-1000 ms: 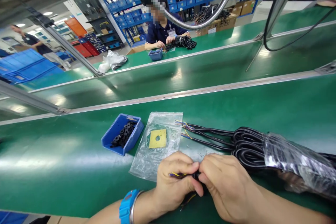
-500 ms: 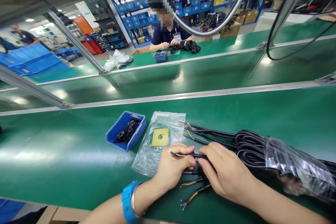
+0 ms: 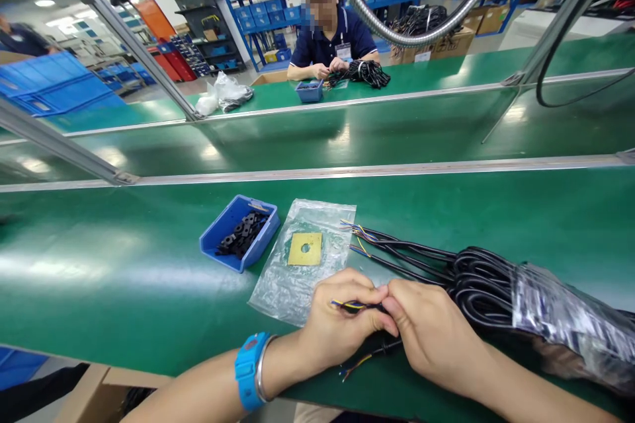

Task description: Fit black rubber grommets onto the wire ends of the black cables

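My left hand (image 3: 344, 307), with a blue band and a metal bangle at the wrist, pinches the end of a black cable between thumb and fingers. Thin coloured wires (image 3: 347, 305), yellow and blue among them, stick out of that cable end across the palm side. Pressed up against it, my right hand (image 3: 429, 324) grips the same cable, and the fingertips of both hands meet and hide the spot between them. Below the hands another cable end (image 3: 384, 347) with bare coloured wires lies on the bench. Further cable ends (image 3: 367, 238) rest behind my right hand.
A coiled bundle of black cables (image 3: 483, 277) in clear plastic wrap (image 3: 560, 317) lies to the right. A plastic bag (image 3: 278, 287) with a yellow square plate (image 3: 297, 254) is beside a blue bin (image 3: 268, 238) of small black parts. Across the bench, a person (image 3: 330, 39) handles cables.
My right hand has closed in on my left, so their fingertips now touch and cover the cable between them. The view has shifted slightly.
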Available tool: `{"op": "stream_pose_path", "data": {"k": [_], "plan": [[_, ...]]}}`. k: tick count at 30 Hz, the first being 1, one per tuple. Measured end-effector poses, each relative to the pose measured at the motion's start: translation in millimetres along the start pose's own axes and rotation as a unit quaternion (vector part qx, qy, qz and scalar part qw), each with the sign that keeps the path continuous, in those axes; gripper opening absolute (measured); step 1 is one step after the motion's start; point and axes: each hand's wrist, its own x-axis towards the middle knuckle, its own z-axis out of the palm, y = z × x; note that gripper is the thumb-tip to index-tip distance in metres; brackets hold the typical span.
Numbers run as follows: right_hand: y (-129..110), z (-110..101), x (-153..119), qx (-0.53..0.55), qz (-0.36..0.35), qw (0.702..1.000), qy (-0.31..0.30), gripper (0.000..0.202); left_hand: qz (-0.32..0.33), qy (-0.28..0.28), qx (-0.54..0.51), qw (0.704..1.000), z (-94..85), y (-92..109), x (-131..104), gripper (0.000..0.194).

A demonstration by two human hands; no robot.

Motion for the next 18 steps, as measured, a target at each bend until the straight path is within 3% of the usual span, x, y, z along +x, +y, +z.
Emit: {"op": "stream_pose_path", "data": {"k": [5, 10, 12, 15, 18], "plan": [[5.4, -4.3, 1.9, 0.003, 0.027, 0.999, -0.044, 0.028, -0.090, 0.011, -0.009, 0.996, -1.3, -1.6, 7.5, 0.022], [10.8, -10.1, 1.0, -0.013, 0.014, 0.999, -0.043, 0.019, -0.220, 0.013, -0.138, 0.966, -4.1, -5.5, 13.1, 0.023], [11.6, -11.3, 1.3, -0.003, 0.005, 0.999, -0.041, 0.019, -0.189, 0.007, -0.119, 0.975, -3.9, -6.1, 11.9, 0.023], [10.9, -12.1, 3.4, 0.027, 0.011, 0.998, -0.059, 0.025, -0.051, 0.007, -0.014, 0.999, -2.4, -6.1, 7.9, 0.026], [8.4, -14.5, 6.3, 0.064, 0.058, 0.991, -0.106, 0.028, 0.067, -0.004, 0.046, 0.997, -0.6, -6.2, 4.2, 0.026]]}}
